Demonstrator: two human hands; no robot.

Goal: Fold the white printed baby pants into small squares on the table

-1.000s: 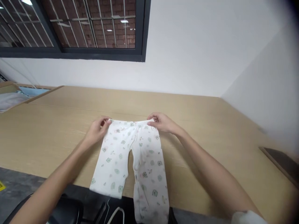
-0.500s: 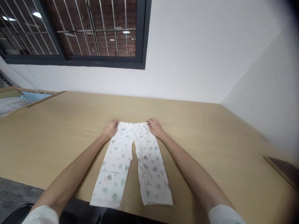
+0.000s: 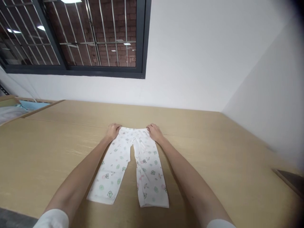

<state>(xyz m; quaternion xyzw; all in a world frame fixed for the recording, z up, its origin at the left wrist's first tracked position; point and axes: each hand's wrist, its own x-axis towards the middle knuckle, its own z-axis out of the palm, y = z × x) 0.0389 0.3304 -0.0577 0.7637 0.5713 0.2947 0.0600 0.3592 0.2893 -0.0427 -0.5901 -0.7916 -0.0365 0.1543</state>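
Observation:
White children's pants [image 3: 144, 164] with a print of small green and pink figures lie spread on the wooden table, waistband away from me and legs toward me. My left hand [image 3: 114, 130] is closed on the left corner of the waistband. At the right corner, my right hand [image 3: 155, 131] grips the waistband in the same way. The waistband is stretched between both hands. The two legs lie apart, with light creases in the right one; bare tabletop shows between them.
The wooden table [image 3: 201, 152] reaches to the white wall [image 3: 185, 63]. At the far left stands a wooden-edged bin [image 3: 42, 107] with white and blue cloth. A dark recess [image 3: 291, 179] is at the right edge. Above is a barred window [image 3: 99, 38].
The pants' legs have shifted left and slightly away from me, still held at the waistband by both hands. The camera view has tilted up a little.

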